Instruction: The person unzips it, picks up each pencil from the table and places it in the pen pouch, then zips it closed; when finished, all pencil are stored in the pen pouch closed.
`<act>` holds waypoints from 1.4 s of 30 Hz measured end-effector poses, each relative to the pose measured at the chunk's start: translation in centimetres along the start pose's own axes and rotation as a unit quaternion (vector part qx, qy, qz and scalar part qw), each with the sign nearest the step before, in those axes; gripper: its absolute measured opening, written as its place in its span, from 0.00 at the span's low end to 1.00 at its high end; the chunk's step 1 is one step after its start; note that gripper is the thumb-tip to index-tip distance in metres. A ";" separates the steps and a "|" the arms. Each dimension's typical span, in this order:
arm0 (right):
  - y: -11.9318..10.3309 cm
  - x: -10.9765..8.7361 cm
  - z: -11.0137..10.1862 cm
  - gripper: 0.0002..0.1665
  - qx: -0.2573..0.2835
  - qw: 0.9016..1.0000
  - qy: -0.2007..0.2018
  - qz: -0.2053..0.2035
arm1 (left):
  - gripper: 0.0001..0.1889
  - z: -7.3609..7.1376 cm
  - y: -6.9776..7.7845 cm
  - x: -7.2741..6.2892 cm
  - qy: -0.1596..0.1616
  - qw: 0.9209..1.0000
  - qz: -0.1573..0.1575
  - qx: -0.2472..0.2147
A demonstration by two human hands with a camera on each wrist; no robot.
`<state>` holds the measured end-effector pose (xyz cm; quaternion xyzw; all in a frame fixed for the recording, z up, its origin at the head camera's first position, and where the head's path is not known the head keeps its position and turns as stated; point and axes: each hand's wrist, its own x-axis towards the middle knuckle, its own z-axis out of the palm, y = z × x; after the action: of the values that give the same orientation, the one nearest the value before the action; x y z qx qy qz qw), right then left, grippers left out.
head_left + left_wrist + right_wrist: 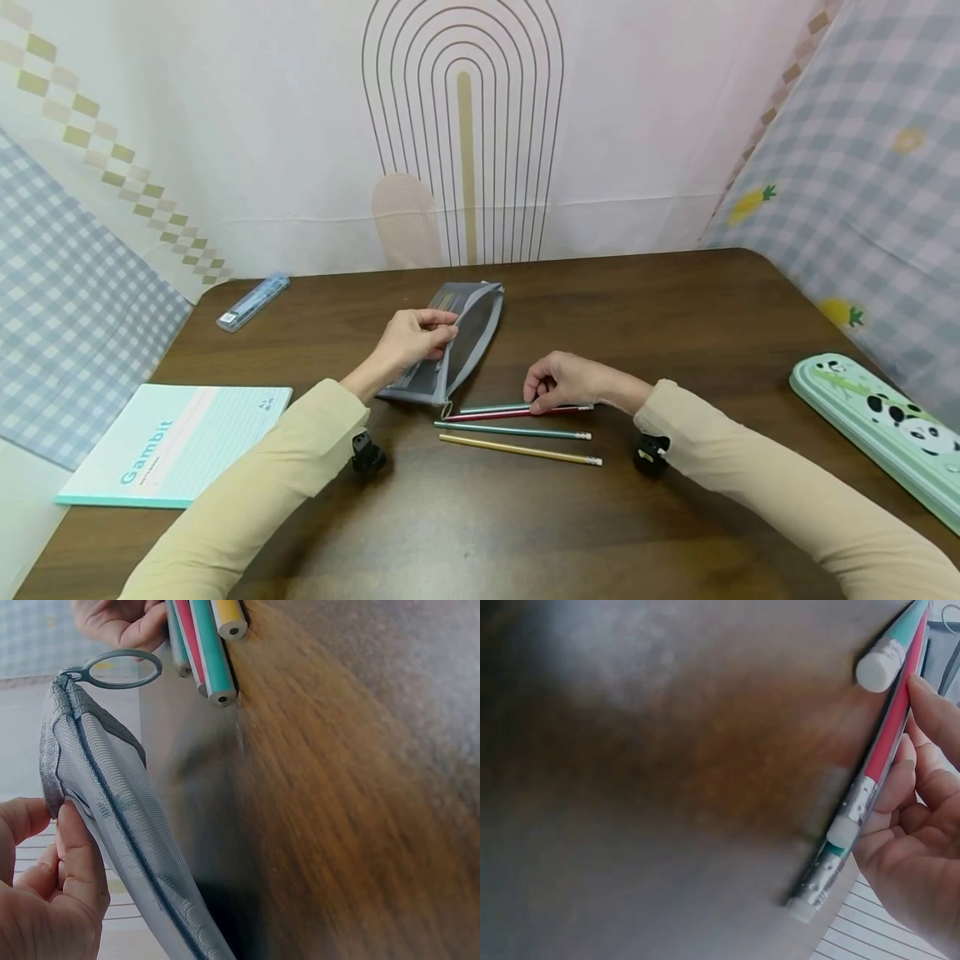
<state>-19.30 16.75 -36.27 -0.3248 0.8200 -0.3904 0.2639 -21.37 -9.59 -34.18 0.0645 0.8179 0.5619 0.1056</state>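
My left hand [417,337] pinches the edge of a grey mesh zip pouch [480,329] between thumb and fingers. The pouch's mouth gapes toward the right, and a ring pull [124,670] hangs at its near end. At the pencils, my right hand [566,382] has its thumb on a red pencil [495,415], with the other fingers curled at its far side. Close beside the red one lies a green pencil [483,408], partly hidden by the hand. Nearer me are a teal pencil [513,431] and a yellow pencil [517,450], their white erasers [877,671] pointing right.
A mint notebook [180,446] lies at the left of the wooden table [465,533]. Behind it, near the back left corner, is a slim clear-blue case [255,302]. A green panda pencil case [877,425] sits along the right edge. Patterned cloth [637,125] hangs behind.
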 end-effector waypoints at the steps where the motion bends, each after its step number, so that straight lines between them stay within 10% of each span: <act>1: -0.1 0.0 0.0 0.04 -0.003 1.000 -0.001 0.000 | 0.18 0.0 -0.1 0.0 -0.001 1.000 0.000 0.000; 14: 0.2 -0.7 -0.7 0.04 0.045 0.999 0.008 -0.012 | 0.17 -0.1 0.0 0.1 -0.001 1.000 -0.004 -0.001; 21: -0.6 -0.7 -1.7 0.06 0.082 0.992 0.093 0.015 | 0.18 -0.1 -0.1 0.1 0.001 1.000 0.002 -0.004; 31: -1.7 1.2 -1.6 0.14 0.189 0.959 0.196 0.079 | 0.18 0.1 -0.1 0.2 0.002 1.000 -0.002 -0.005; 37: -2.4 1.8 -1.2 0.18 0.319 0.928 0.163 0.106 | 0.16 0.1 0.1 0.0 0.007 1.000 0.001 -0.002; 42: -2.6 2.3 -0.3 0.17 0.347 0.921 0.136 0.114 | 0.16 0.0 0.2 0.0 0.004 1.000 0.002 -0.002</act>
<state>-20.11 13.96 -34.44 -0.0611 0.6927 -0.6581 0.2887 -21.38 -9.52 -34.01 0.0638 0.8169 0.5642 0.1009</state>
